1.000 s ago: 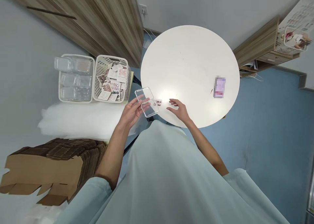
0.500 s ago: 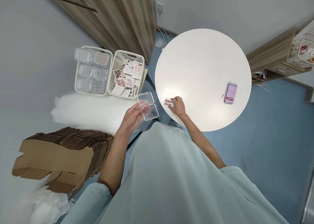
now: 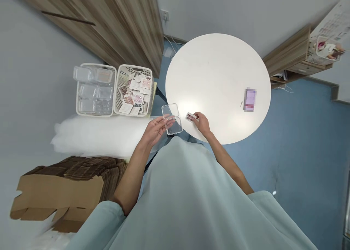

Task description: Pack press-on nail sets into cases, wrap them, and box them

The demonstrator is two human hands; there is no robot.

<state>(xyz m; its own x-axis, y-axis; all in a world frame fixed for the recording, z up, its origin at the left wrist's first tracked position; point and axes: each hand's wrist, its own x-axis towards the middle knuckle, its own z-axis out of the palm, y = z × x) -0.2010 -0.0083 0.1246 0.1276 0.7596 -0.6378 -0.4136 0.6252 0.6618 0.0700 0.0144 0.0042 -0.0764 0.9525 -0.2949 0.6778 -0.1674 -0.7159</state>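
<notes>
Your left hand (image 3: 155, 130) holds an open, clear plastic two-part box (image 3: 175, 128); your right hand (image 3: 202, 124) pinches a small white card with dark reddish pieces (image 3: 190, 116).
Box halves spread, your left fingers gripping near the join, at the left edge of the round white table (image 3: 218, 67). Card over the tabletop, just beside the box, not touching it; contact with the table, cannot tell. To your left, a white plastic basket of printed cards (image 3: 117, 104).

Open, clear plastic rectangular case (image 3: 175, 129) in the left hand (image 3: 155, 130)
The right hand (image 3: 202, 123) grips a small white card (image 3: 190, 116) over the round white table (image 3: 218, 75).
</notes>
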